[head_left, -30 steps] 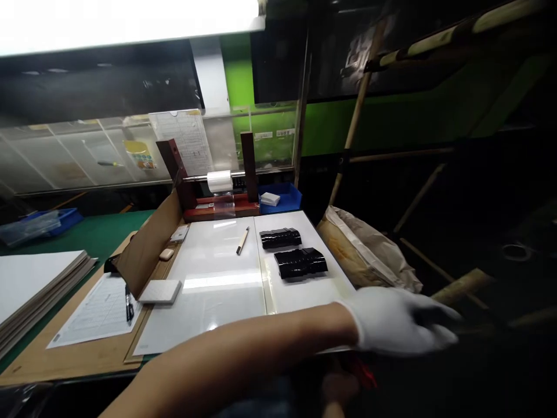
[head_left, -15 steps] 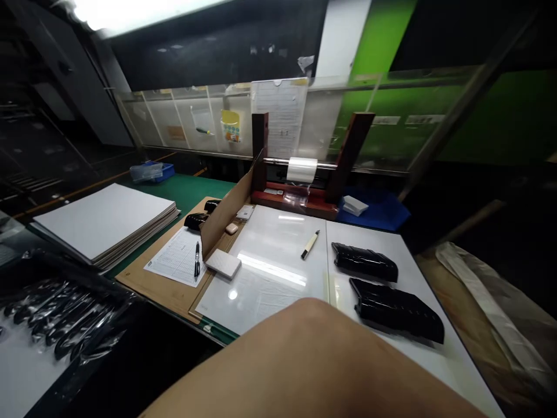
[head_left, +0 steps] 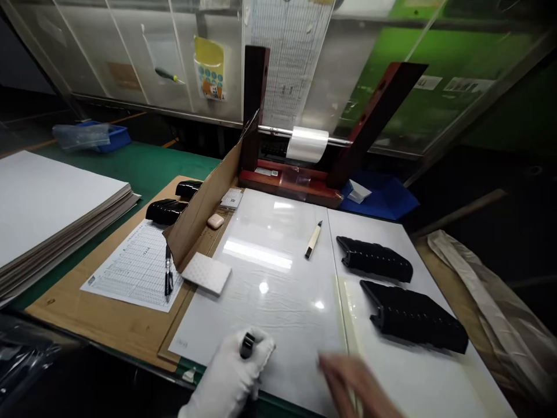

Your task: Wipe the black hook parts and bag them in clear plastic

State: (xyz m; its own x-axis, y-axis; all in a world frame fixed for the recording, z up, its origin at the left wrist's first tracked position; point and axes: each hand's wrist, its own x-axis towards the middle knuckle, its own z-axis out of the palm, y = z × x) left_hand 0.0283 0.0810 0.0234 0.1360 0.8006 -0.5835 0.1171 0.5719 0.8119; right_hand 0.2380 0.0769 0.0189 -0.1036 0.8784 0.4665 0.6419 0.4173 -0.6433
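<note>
My left hand [head_left: 230, 377], in a white glove, is closed in a fist around a small black object [head_left: 248, 343] whose end sticks out of the top of the fist. It rests at the near edge of the glossy white work mat [head_left: 270, 278]. My right hand [head_left: 352, 383] is bare and blurred by motion, low over the mat just right of the gloved fist. Two black ribbed plastic parts [head_left: 374, 258] [head_left: 415, 316] lie on the right-hand white sheet, beyond my right hand. A cream-handled pen-like tool [head_left: 313, 239] lies mid-mat.
A tape roll [head_left: 307, 144] hangs on a red-brown stand at the back. A cardboard flap [head_left: 198, 212], white sponge block [head_left: 206, 273], printed form with a pen [head_left: 167, 273], two more black parts [head_left: 165, 210], stacked white boards [head_left: 47, 203], blue bins and a paper sack [head_left: 478, 290] surround the mat.
The view swung from the right side back down to the bench. My gloved left hand, earlier reaching far right, is now a fist at the mat's near edge holding a small black object.
</note>
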